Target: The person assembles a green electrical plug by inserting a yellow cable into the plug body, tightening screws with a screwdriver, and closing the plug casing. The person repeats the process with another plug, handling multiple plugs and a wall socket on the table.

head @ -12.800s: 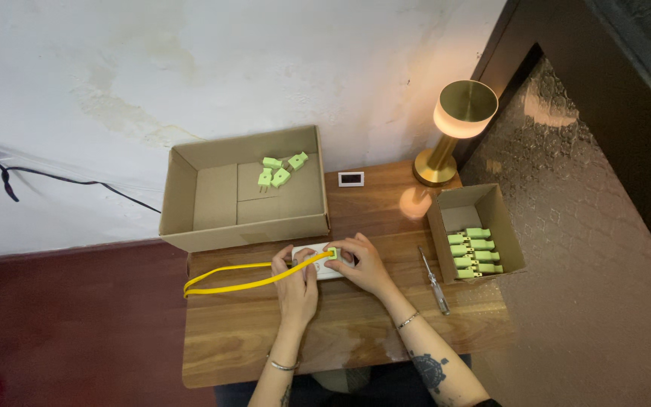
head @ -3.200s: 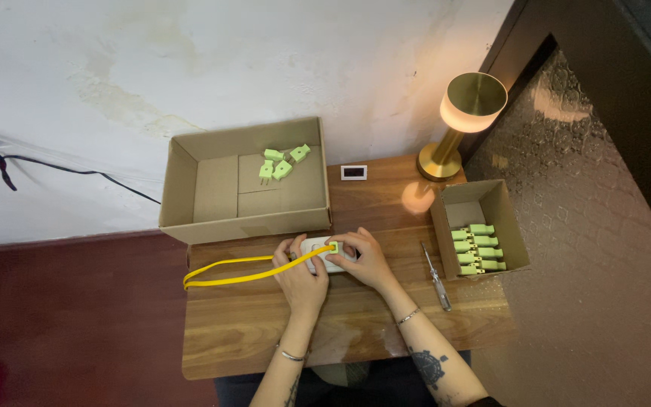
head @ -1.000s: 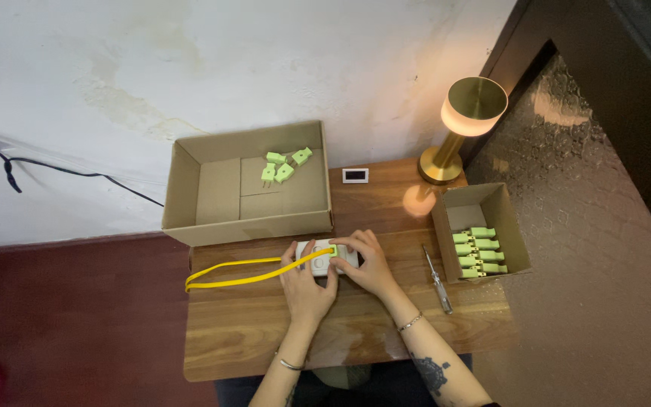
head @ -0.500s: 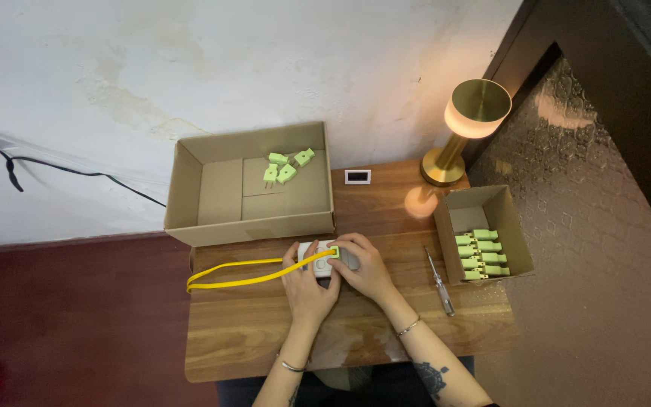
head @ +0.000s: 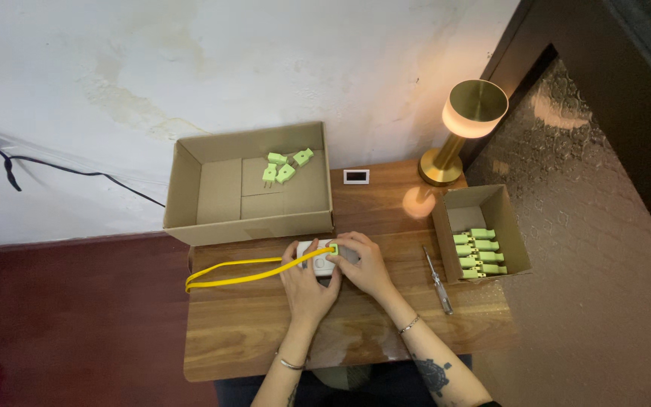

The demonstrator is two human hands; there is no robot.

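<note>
At the middle of the wooden bench (head: 250,332), both hands are on one small white block (head: 316,255) with a green plug (head: 332,249) at its top. Left hand (head: 307,283) comes up from below, fingers curled around the block's near side; right hand (head: 363,264) covers its right end, fingers pressed together over the top. A yellow cable (head: 235,273) runs from the block out to the left, looping back at the bench's left edge.

Behind the hands, touching the wall, sits a big open carton (head: 212,192): three loose green plugs (head: 284,166) lie in its far right corner, the rest of its floor bare card. Over on the right, a small carton (head: 484,205) holds more green plugs (head: 480,252), stacked neatly in a row along its near half. Between that carton and the hands lies a screwdriver (head: 438,280), handle toward the person. A lit brass lamp (head: 461,128) stands at the far right corner, with a little white display (head: 356,176) just to its left.
</note>
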